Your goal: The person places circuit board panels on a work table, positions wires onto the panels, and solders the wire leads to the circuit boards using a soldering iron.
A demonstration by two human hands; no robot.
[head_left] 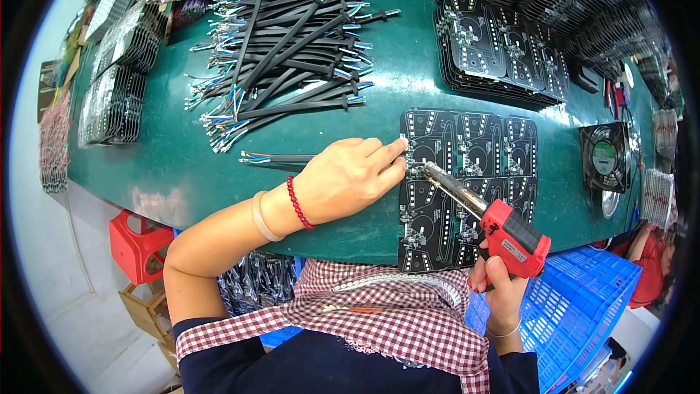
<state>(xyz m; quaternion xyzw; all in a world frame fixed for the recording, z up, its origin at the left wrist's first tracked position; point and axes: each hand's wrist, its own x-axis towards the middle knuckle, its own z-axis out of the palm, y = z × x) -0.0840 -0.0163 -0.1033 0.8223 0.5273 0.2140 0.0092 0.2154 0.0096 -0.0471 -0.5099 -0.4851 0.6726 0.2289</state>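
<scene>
My right hand [502, 288] is wrapped round the handle of a red and black soldering gun [516, 239]. Its metal tip reaches up and left to the left edge of a black circuit board panel [503, 149], which lies flat at the table's near side. Fingers closed, my left hand [354, 175] pinches a black cable [292, 159] at that same edge, close to the tip. The cable's loose end, with several thin coloured wires, sticks out to the left of the hand. My fingers hide the end at the panel.
Many black cables [292, 51] are heaped at the far left of the green table [168, 168]. Stacked circuit boards [477, 51] stand at the far right, more [113, 106] at the left. A black fan [604, 157] sits right; a blue crate [576, 299] and red stool [135, 246] are below.
</scene>
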